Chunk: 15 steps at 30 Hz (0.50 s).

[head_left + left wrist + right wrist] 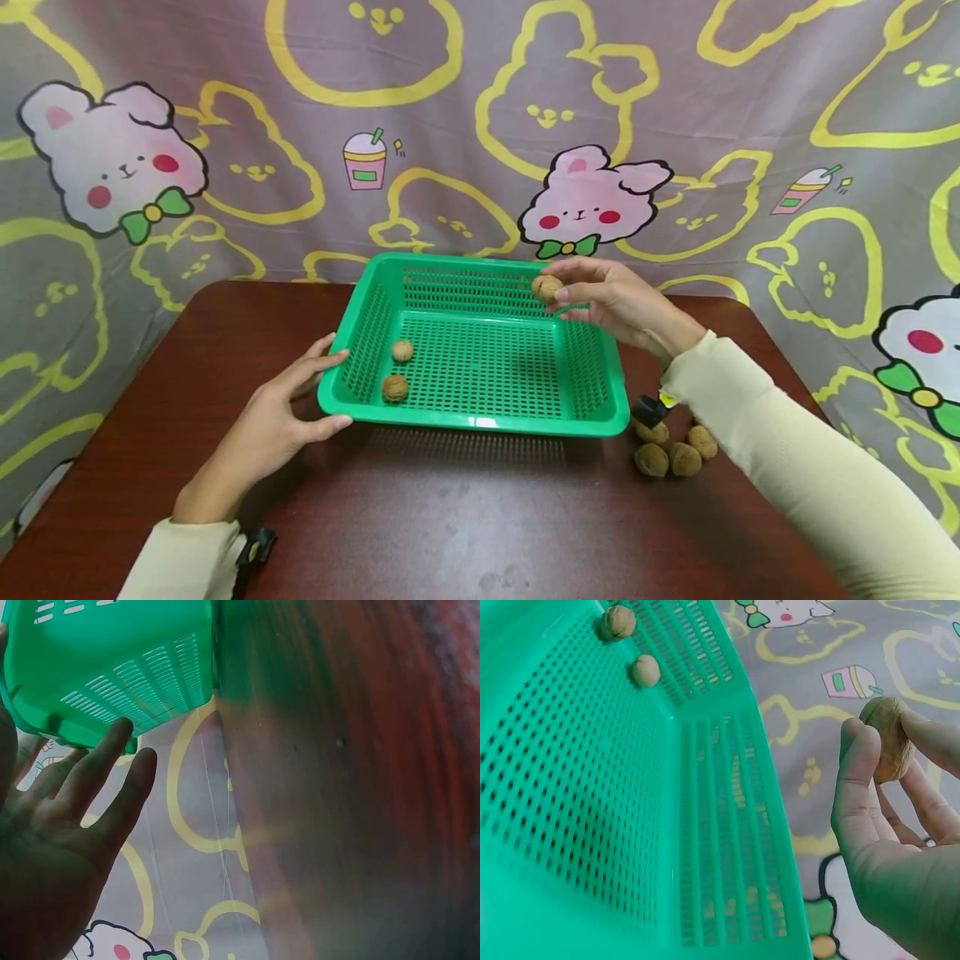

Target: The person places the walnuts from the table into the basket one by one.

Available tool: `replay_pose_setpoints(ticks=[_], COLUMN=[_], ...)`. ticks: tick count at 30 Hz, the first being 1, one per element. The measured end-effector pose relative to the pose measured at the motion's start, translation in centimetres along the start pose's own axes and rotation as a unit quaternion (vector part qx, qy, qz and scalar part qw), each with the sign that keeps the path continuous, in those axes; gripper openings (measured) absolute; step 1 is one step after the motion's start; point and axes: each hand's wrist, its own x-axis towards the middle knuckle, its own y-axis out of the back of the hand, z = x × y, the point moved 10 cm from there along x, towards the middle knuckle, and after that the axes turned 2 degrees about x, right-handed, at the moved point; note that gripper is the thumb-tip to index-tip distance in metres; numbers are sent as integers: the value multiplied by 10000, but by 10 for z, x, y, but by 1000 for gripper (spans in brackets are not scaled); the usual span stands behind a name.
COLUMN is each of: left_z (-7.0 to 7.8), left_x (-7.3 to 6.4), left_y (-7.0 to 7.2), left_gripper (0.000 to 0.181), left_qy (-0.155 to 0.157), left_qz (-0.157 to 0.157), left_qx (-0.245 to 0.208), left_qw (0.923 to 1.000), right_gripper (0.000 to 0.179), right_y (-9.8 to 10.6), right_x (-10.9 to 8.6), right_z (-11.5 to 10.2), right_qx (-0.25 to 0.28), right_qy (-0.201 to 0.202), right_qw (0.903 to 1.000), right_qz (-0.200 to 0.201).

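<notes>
A green plastic basket (480,422) with slotted walls stands on the table, two walnuts lying at its left end: a smaller pale one (402,351) and a browner one (394,388). My left hand (281,408) holds the basket's front left corner, thumb at the front rim and index finger over the left rim. In the left wrist view, other fingers (105,769) spread beneath the rim beside the wall. Above the basket's back right part, my right hand (611,300) pinches another walnut (547,288) between thumb and fingers; the right wrist view shows this walnut (889,739) closely.
Several walnuts (667,454) lie on the table right of the basket, partly hidden by the right wrist's black camera (651,410). The dark reddish-brown table (465,517) reaches back to a patterned cloth (450,125) hanging behind and at the sides.
</notes>
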Motion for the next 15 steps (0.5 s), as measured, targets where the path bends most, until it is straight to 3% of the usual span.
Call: replay_pose_setpoints(ticks=[7,15], left_z=[-1,-1], left_x=[1,0], left_y=[0,-1], left_gripper=[80,80], left_qy=[35,-76], left_qz=[-33,60], left_qx=[-33,-197], left_qw=[10000,9998], right_gripper=[24,29], right_y=[-32,-65], right_x=[41,79], right_z=[17,44], right_qx=[92,-423], right_qy=[-143,-396], right_qw=[9996,9972], right_qz=[-210,-467])
